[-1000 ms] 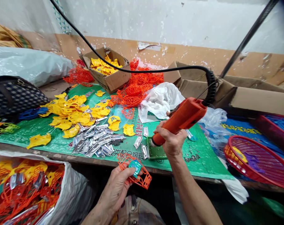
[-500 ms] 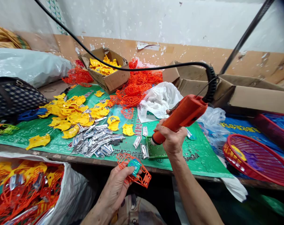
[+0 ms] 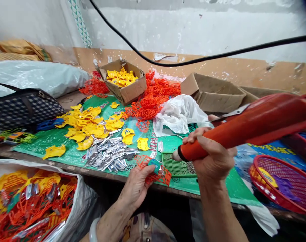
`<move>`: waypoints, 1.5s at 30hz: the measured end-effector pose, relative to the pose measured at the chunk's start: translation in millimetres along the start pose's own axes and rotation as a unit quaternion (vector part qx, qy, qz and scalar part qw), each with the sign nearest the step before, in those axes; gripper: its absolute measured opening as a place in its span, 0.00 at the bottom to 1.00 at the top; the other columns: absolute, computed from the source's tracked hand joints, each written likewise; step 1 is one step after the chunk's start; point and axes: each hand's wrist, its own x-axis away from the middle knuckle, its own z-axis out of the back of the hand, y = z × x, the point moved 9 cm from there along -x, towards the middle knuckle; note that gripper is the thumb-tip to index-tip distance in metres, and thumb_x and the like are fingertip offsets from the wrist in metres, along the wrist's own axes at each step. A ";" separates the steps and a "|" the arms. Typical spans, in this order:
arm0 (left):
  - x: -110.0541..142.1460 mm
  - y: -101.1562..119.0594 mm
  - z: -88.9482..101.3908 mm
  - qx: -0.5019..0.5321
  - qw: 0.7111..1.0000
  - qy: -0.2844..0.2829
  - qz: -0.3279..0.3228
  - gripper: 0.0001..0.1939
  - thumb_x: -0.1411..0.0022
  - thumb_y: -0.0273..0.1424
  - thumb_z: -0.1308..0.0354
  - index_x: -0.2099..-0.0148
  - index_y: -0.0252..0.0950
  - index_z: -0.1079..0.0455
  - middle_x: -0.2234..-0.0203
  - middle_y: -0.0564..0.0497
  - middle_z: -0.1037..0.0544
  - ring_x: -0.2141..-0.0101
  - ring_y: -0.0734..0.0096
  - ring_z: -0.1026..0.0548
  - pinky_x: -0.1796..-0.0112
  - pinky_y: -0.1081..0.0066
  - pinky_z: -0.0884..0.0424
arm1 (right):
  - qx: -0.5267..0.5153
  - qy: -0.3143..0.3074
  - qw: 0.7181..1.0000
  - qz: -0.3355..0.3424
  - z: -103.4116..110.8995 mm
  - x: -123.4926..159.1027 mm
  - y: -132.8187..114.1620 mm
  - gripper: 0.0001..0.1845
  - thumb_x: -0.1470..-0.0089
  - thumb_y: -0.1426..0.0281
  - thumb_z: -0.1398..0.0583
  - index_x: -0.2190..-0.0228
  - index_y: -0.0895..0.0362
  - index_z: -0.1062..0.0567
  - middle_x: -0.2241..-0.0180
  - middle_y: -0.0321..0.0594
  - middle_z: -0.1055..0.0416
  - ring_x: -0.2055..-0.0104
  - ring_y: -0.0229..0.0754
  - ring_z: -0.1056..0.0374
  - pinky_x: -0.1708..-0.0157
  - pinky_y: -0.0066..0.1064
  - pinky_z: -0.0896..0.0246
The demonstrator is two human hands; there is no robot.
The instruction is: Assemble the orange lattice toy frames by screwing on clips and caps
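My right hand (image 3: pixel 213 158) is wrapped round a red electric screwdriver (image 3: pixel 233 129), held tilted with its pale tip low at the left. That tip hovers over or touches a green perforated tray (image 3: pixel 173 168) with small dark screws in it; I cannot tell which. In my left hand (image 3: pixel 138 183) is an orange plastic frame (image 3: pixel 165 176), pinched with a teal plastic piece (image 3: pixel 155 165) lying on it under my thumb. Just beyond lies a heap of silver metallic strips (image 3: pixel 107 154), with yellow plastic parts (image 3: pixel 84 126) piled behind.
A cardboard box (image 3: pixel 132 92) of yellow parts stands at the back, beside tangled orange frames (image 3: pixel 155 94). A white sack (image 3: pixel 84 188) of mixed parts sits at lower left. The red basket (image 3: pixel 259 191) is at right. A black cable (image 3: pixel 193 62) crosses above the table.
My right hand has tilted the screwdriver flatter and brought its tip over the green tray. The left hand has moved up and slightly right with the orange frame. The view has shifted.
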 end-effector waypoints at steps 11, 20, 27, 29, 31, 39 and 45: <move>-3.1 -4.5 0.7 0.028 1.000 -0.014 -0.001 0.11 0.49 0.28 0.31 0.61 0.34 0.22 0.69 0.50 0.19 0.68 0.69 0.23 0.63 0.71 0.25 | -0.050 -0.080 0.994 -0.060 -21.5 27.6 6.7 0.17 0.58 0.78 0.38 0.64 0.52 0.28 0.75 0.31 0.31 0.76 0.36 0.33 0.71 0.35 0.34; -6.5 -2.0 5.1 0.038 0.999 0.008 -0.018 0.08 0.51 0.28 0.30 0.66 0.36 0.23 0.73 0.52 0.22 0.71 0.70 0.25 0.66 0.71 0.26 | -0.045 -0.085 0.993 -0.065 -26.4 27.9 18.9 0.19 0.58 0.78 0.38 0.61 0.51 0.28 0.75 0.30 0.31 0.75 0.36 0.33 0.71 0.34 0.34; -9.4 -2.6 6.5 0.037 0.999 0.010 -0.028 0.10 0.51 0.28 0.30 0.63 0.36 0.22 0.74 0.53 0.22 0.72 0.71 0.25 0.66 0.72 0.26 | -0.030 -0.066 0.994 -0.083 -26.0 27.5 28.4 0.21 0.61 0.76 0.36 0.61 0.51 0.28 0.76 0.29 0.31 0.77 0.36 0.34 0.73 0.34 0.34; -10.4 -3.7 7.4 0.034 0.999 0.018 -0.023 0.11 0.51 0.29 0.30 0.63 0.35 0.22 0.74 0.53 0.22 0.72 0.72 0.25 0.67 0.73 0.26 | -0.027 -0.066 0.994 -0.083 -25.8 27.0 30.7 0.21 0.61 0.76 0.36 0.61 0.52 0.28 0.77 0.29 0.31 0.77 0.36 0.34 0.73 0.34 0.34; -11.1 -4.7 8.0 0.032 0.999 0.024 -0.018 0.11 0.52 0.30 0.29 0.64 0.35 0.23 0.74 0.53 0.21 0.72 0.72 0.24 0.67 0.73 0.26 | -0.027 -0.066 0.994 -0.085 -25.5 26.4 32.9 0.21 0.61 0.77 0.36 0.62 0.52 0.28 0.77 0.29 0.31 0.77 0.36 0.34 0.73 0.34 0.35; -12.5 -4.0 7.0 0.037 0.998 0.040 -0.019 0.11 0.54 0.29 0.28 0.66 0.34 0.23 0.75 0.53 0.21 0.72 0.72 0.24 0.68 0.73 0.26 | -0.016 -0.054 0.995 -0.083 -23.8 23.0 33.4 0.23 0.62 0.75 0.36 0.60 0.52 0.28 0.78 0.28 0.30 0.79 0.36 0.34 0.75 0.34 0.35; -11.8 -5.8 4.0 0.031 0.999 0.037 -0.022 0.13 0.56 0.25 0.29 0.65 0.33 0.23 0.72 0.51 0.19 0.71 0.70 0.23 0.66 0.72 0.27 | -0.023 -0.051 0.993 -0.100 -21.7 23.6 37.2 0.23 0.63 0.75 0.35 0.61 0.52 0.28 0.77 0.28 0.30 0.78 0.37 0.34 0.75 0.34 0.34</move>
